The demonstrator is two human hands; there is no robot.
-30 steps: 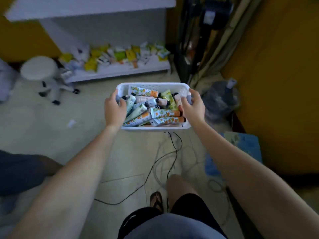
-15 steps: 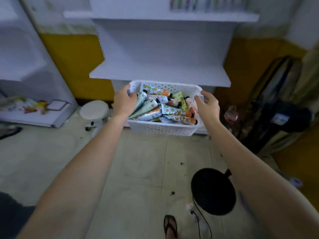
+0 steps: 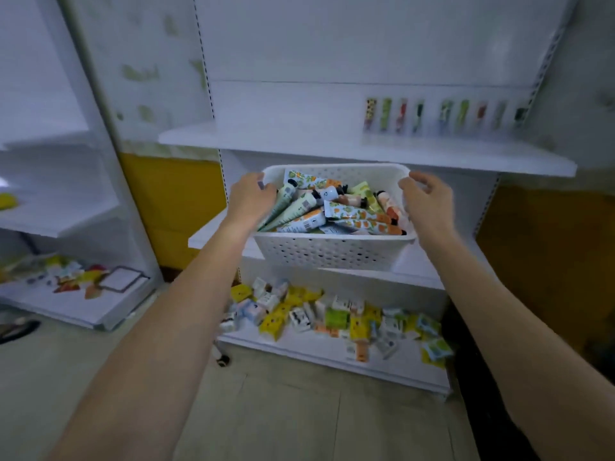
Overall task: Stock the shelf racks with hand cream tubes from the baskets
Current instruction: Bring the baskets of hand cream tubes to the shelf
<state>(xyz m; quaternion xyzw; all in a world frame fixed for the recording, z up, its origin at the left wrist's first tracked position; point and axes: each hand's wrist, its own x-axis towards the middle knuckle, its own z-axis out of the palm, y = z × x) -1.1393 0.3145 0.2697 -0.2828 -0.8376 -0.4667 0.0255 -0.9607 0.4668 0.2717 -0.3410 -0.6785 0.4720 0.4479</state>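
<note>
Head view: I see 1 white plastic basket point(image 3: 332, 252) with little holes, sitting on the middle shelf point(image 3: 419, 267) and full of hand cream tubes point(image 3: 352, 212). My left hand point(image 3: 249, 197) grips its left rim. My right hand point(image 3: 429, 204) is loosely open beside it. 9 tubes point(image 3: 442, 115) stand above.

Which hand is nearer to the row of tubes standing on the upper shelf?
The right hand. It is below the row of standing tubes, at the white perforated plastic basket's right rim. The left hand is at its left rim, farther away.
</note>
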